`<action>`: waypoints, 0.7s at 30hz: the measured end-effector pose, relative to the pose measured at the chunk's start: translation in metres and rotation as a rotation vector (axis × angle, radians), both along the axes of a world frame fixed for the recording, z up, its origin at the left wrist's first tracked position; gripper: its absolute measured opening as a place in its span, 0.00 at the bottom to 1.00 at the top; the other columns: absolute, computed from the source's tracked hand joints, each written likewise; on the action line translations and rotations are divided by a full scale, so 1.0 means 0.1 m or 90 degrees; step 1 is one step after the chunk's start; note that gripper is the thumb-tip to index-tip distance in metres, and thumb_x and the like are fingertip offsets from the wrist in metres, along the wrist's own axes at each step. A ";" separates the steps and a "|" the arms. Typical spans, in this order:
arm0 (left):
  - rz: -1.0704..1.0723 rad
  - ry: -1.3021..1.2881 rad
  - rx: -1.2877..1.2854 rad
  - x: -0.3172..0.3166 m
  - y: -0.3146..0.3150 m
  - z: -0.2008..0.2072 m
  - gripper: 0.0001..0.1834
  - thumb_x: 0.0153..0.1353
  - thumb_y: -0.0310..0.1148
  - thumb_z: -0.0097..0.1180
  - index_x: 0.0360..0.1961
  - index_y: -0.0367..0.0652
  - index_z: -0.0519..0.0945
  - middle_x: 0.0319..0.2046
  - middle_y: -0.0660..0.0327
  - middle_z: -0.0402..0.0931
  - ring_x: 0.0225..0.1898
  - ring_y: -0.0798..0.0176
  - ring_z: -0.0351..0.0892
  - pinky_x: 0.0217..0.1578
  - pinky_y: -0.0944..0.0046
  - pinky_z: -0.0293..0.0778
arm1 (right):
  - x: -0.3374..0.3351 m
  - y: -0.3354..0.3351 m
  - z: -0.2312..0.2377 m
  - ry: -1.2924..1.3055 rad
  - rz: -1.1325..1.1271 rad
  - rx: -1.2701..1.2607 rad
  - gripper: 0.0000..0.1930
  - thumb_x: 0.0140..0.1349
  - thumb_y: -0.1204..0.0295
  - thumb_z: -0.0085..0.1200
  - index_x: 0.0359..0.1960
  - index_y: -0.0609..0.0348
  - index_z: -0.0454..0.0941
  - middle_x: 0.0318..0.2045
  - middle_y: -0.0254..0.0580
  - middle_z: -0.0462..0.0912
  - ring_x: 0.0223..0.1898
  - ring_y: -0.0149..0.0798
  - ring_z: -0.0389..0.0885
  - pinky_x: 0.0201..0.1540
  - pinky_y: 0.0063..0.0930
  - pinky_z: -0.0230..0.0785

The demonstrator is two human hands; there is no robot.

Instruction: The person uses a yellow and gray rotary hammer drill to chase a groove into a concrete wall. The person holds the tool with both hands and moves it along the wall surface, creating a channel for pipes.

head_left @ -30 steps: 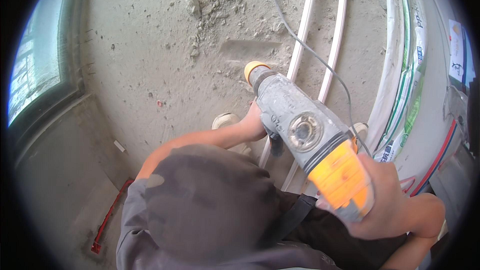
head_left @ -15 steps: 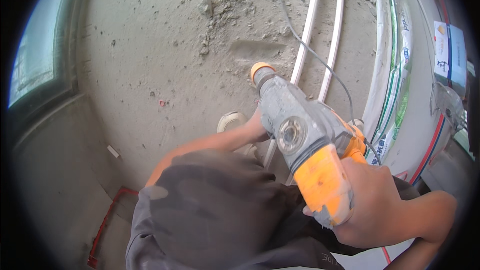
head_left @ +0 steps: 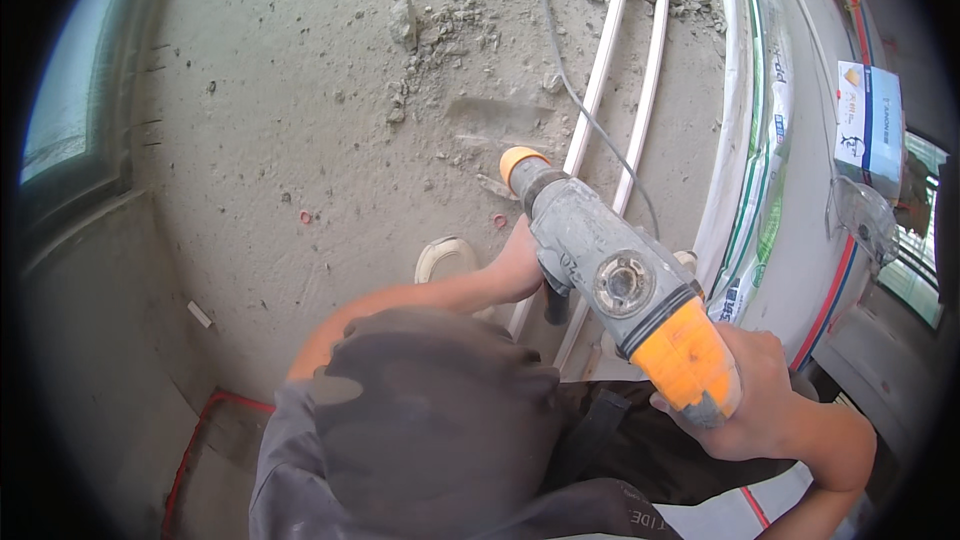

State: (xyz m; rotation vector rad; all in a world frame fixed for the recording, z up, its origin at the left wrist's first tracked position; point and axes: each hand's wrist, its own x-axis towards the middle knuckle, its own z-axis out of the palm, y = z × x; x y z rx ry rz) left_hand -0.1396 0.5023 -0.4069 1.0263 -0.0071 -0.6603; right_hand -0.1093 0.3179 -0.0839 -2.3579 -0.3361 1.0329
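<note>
A grey and orange rotary hammer (head_left: 598, 245), dusty and scuffed, slants across the middle of the view. Its orange-tipped chuck (head_left: 522, 166) points away and to the left, above the concrete floor; I cannot make out a bit in it. My left hand (head_left: 518, 265) is closed at the front of the tool beside the chuck, its fingers partly hidden under the body. A black grip end (head_left: 556, 304) shows just below that hand. My right hand (head_left: 757, 377) is wrapped round the rear handle, next to the orange housing.
Broken concrete rubble (head_left: 450, 35) lies ahead on the floor. White pipes (head_left: 601, 75) run lengthwise, with a grey cable (head_left: 585, 110) crossing them. Plastic-wrapped pipes (head_left: 760, 170) lie along the right. A pale shoe (head_left: 447, 258) stands near my left hand. A window (head_left: 80, 70) is at left.
The hammer's rear end has swung right and slightly up, together with my right hand. The chuck sits slightly lower in the view. Both hands keep their hold, and the view has shifted a little.
</note>
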 end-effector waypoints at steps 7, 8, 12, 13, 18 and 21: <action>0.011 -0.009 0.013 0.10 -0.01 0.06 0.16 0.74 0.27 0.60 0.61 0.41 0.77 0.54 0.61 0.82 0.55 0.64 0.83 0.57 0.57 0.81 | 0.23 0.06 0.02 0.094 -0.094 -0.003 0.22 0.53 0.72 0.76 0.49 0.63 0.82 0.36 0.47 0.89 0.35 0.52 0.91 0.40 0.35 0.81; 0.035 0.007 -0.017 0.08 -0.08 0.01 0.16 0.75 0.27 0.59 0.61 0.42 0.77 0.54 0.61 0.82 0.55 0.64 0.83 0.57 0.57 0.81 | 0.31 0.09 0.01 0.111 -0.106 -0.001 0.22 0.53 0.74 0.75 0.50 0.63 0.81 0.37 0.48 0.89 0.36 0.52 0.91 0.41 0.34 0.81; 0.082 0.008 0.016 0.11 -0.09 -0.12 0.14 0.76 0.28 0.57 0.60 0.42 0.77 0.53 0.62 0.82 0.54 0.64 0.83 0.56 0.58 0.81 | 0.57 0.10 -0.16 0.124 -0.110 0.063 0.22 0.53 0.77 0.73 0.51 0.65 0.80 0.37 0.50 0.89 0.36 0.51 0.91 0.42 0.32 0.80; 0.073 -0.016 0.046 0.13 -0.07 -0.12 0.14 0.76 0.28 0.57 0.60 0.41 0.77 0.52 0.62 0.82 0.54 0.64 0.83 0.55 0.58 0.82 | 0.58 0.10 -0.18 0.124 -0.116 0.070 0.22 0.53 0.77 0.73 0.51 0.66 0.80 0.36 0.49 0.89 0.36 0.51 0.91 0.42 0.32 0.80; 0.126 -0.022 0.038 0.09 -0.23 -0.24 0.13 0.75 0.27 0.58 0.59 0.40 0.77 0.52 0.60 0.83 0.52 0.65 0.84 0.54 0.58 0.82 | 0.47 -0.01 -0.30 0.117 -0.073 0.048 0.21 0.53 0.77 0.72 0.49 0.64 0.80 0.36 0.48 0.88 0.36 0.51 0.91 0.42 0.32 0.80; 0.122 -0.029 0.067 0.04 -0.31 -0.34 0.14 0.73 0.27 0.61 0.57 0.38 0.78 0.51 0.59 0.84 0.51 0.65 0.84 0.54 0.57 0.82 | 0.28 -0.18 -0.39 0.092 -0.050 0.058 0.24 0.50 0.74 0.73 0.49 0.62 0.80 0.35 0.49 0.88 0.37 0.57 0.90 0.41 0.38 0.81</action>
